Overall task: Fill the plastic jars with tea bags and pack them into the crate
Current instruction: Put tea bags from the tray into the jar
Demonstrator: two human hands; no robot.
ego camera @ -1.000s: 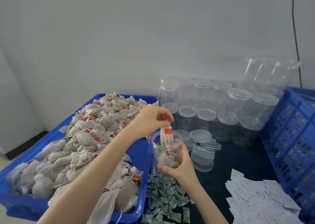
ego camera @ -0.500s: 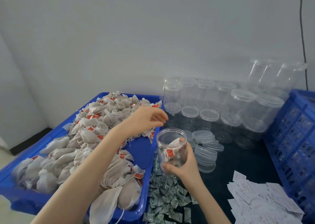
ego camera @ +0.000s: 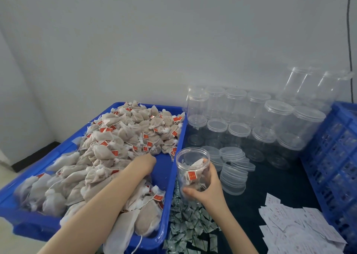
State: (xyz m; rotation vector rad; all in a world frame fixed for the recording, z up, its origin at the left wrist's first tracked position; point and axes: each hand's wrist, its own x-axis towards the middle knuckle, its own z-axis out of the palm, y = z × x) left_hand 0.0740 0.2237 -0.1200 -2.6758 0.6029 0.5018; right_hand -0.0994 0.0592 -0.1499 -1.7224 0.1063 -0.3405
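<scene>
From the head view, the right hand has its grip curled round the lower half of an open clear jar, upright, with a few tea bags inside just above the fingers. The left hand reaches down into the blue tray left of that grip, its fingers buried in the heap of tea bags, so its grip cannot be told. Empty lidded jars stand behind the held jar, and the blue crate is well to its right.

Dark table: tray; jars; crate.
</scene>
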